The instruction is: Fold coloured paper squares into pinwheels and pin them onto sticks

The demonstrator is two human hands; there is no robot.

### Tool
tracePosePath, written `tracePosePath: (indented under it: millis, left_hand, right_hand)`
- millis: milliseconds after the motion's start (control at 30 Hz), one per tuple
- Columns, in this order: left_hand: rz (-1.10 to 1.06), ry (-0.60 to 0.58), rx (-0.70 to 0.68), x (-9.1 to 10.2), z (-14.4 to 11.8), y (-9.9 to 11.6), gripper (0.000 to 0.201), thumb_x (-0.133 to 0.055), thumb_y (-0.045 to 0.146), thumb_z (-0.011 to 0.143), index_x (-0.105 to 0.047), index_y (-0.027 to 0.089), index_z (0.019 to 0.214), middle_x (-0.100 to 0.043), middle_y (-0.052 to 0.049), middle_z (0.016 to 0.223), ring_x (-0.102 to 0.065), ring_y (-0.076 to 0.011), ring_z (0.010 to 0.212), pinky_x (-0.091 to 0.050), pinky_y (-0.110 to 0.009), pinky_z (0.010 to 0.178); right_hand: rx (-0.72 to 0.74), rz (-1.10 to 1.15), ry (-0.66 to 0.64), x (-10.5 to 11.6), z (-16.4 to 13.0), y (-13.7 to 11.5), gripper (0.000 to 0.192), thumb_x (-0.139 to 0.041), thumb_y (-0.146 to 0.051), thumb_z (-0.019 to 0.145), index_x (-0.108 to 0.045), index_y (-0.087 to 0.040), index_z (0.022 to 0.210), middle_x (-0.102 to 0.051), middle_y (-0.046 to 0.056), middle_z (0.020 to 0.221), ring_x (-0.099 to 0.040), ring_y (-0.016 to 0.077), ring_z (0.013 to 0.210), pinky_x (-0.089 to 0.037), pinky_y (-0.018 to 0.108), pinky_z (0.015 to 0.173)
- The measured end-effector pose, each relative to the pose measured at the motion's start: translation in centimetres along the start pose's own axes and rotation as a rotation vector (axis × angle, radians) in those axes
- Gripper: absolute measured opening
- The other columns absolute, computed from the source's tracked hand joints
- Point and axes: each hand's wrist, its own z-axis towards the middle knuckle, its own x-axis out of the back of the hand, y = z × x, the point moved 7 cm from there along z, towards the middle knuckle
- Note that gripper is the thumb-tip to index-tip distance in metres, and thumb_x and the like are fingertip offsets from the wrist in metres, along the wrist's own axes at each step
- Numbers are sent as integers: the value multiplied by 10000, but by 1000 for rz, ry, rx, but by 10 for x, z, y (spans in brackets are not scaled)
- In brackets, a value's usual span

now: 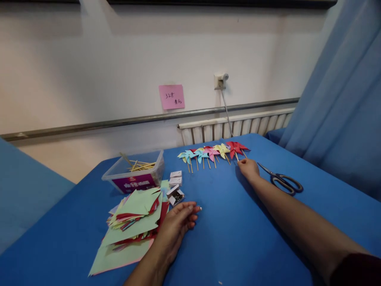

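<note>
My right hand (249, 168) reaches to the far side of the table, its fingers closed on the stick of a red paper pinwheel (235, 147). That pinwheel is at the right end of a row of blue, yellow, pink and red pinwheels (221, 150) on wooden sticks. Nearer to me, my left hand (178, 222) pinches a tiny shiny thumbtack (201, 208) at its fingertips. Just behind this hand lies an opened small white box (175, 196) with small dark, shiny pieces in it.
Stacked coloured paper (139, 202) lies on the left of the blue table (232, 238). Behind it stands a clear plastic tub (133, 182) of wooden sticks. Two small white boxes (176, 178) sit beside the tub. Scissors (282, 180) lie right of my right hand. A blue curtain (333, 91) hangs at right.
</note>
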Motion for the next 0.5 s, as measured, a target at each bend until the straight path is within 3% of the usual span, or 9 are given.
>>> tracePosePath:
  millis: [233, 500]
  left_hand:
    - [77, -19, 0, 3, 5, -4, 246, -718, 287, 740, -665, 138, 929, -703, -76, 869, -579, -101, 652, -446, -218, 601]
    - [120, -39, -5, 4, 8, -7, 264, -720, 308, 732, -666, 145, 933, -705, -69, 868, -571, -103, 647, -441, -229, 609]
  right_hand:
    - [-70, -157, 23, -11, 38, 3, 272, -535, -350, 818, -746, -216, 923, -727, 112, 963, -666, 258, 893, -461, 296, 695]
    - [-47, -227, 7, -15, 41, 2, 280, -512, -382, 854, -742, -244, 935, -729, 94, 974, -663, 243, 911, -465, 288, 713]
